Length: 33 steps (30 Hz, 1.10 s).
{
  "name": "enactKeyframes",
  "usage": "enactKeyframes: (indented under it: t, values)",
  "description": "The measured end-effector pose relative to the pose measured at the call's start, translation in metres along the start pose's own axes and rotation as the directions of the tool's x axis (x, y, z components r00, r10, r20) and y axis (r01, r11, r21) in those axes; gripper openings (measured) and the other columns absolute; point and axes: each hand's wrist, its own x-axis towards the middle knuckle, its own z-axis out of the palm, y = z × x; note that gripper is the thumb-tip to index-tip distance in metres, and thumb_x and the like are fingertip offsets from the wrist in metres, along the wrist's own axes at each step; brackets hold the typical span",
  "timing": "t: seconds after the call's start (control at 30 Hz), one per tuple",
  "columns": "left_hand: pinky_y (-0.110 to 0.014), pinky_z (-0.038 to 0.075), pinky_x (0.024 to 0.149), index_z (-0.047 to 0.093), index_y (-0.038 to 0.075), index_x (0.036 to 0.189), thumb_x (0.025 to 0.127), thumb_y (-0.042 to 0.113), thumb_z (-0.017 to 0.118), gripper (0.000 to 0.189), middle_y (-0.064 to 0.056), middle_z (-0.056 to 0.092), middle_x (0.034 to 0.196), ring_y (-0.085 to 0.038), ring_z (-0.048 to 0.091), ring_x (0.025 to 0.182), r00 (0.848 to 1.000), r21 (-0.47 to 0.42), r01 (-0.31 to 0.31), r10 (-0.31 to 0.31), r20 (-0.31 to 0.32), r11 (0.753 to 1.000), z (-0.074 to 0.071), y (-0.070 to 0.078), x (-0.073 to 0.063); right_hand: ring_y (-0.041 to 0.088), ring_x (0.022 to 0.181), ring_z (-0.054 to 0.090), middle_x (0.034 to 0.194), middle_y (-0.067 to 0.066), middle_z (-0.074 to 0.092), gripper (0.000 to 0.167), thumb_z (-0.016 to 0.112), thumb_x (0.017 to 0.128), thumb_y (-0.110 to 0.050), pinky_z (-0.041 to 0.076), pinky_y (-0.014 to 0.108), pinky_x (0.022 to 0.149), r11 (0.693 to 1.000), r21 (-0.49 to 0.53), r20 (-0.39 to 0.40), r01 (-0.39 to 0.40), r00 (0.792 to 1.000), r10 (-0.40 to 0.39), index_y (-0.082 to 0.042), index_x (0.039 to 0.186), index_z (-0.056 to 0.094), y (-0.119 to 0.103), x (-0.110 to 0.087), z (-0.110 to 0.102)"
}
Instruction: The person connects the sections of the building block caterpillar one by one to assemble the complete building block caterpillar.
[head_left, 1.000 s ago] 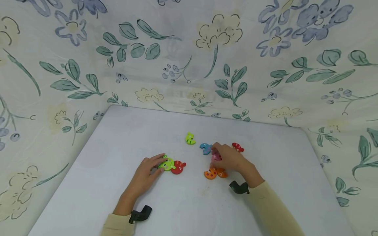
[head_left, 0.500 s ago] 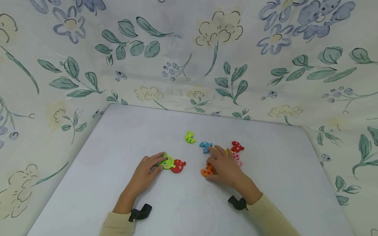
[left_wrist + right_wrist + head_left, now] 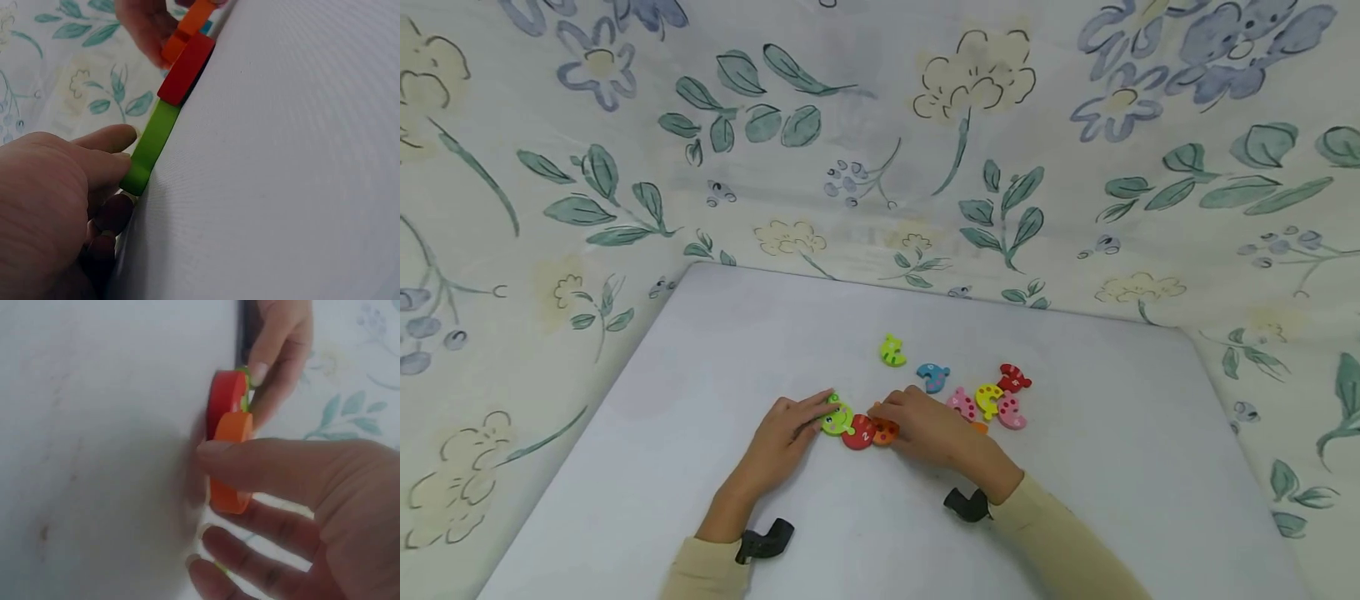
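Right hand (image 3: 931, 429) pinches the orange piece (image 3: 886, 432) by its edges, just beside the red piece (image 3: 857, 434) on the counter (image 3: 760, 333); the left hand (image 3: 784, 433) pinches the green piece (image 3: 837, 420), which touches the red one. Each looks light, stiff and smooth, best held by the thick rim.

Beige sleeves (image 3: 1063, 537), lightly creased — black wrist cameras (image 3: 772, 541), bent like pipe elbows.
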Motion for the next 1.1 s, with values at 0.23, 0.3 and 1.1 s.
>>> enactKeyframes:
  t: [0.23,0.3,1.1]
  values:
    - [-0.031,0.043,0.078,0.070,0.025,0.139,0.103,0.009,0.066,0.040,0.011,0.053,0.154,-0.010,0.045,0.097,1.000,0.021,0.013,-0.012,-0.014,1.000,0.001,-0.001,-0.001,0.021,0.117,0.057,0.129,0.002,0.067,0.052,0.084,0.091,-0.027,0.054,0.029,0.093,0.997,-0.074,0.002,-0.002,1.000,0.002,-0.022,0.140,0.068,-0.005,0.001,0.004]
    - [-0.031,0.043,0.078,0.069,0.025,0.139,0.103,0.009,0.066,0.040,0.011,0.054,0.154,-0.010,0.045,0.096,1.000,0.023,0.012,-0.011,-0.018,1.000,0.001,-0.001,-0.001,0.022,0.118,0.057,0.130,0.003,0.067,0.054,0.085,0.090,-0.026,0.055,0.030,0.093,0.992,-0.122,-0.007,-0.001,1.000,0.000,-0.022,0.141,0.068,-0.006,0.001,0.006]
    - [-0.032,0.046,0.079,0.067,0.023,0.142,0.100,0.012,0.072,0.045,0.011,0.058,0.149,-0.010,0.047,0.099,0.999,-0.004,0.039,-0.039,-0.028,0.999,0.002,0.002,0.001,0.022,0.110,0.050,0.121,0.006,0.059,0.063,0.083,0.085,-0.056,0.054,0.033,0.087,0.985,-0.089,-0.119,-0.145,0.984,0.134,-0.013,0.129,0.070,-0.006,-0.024,0.024]
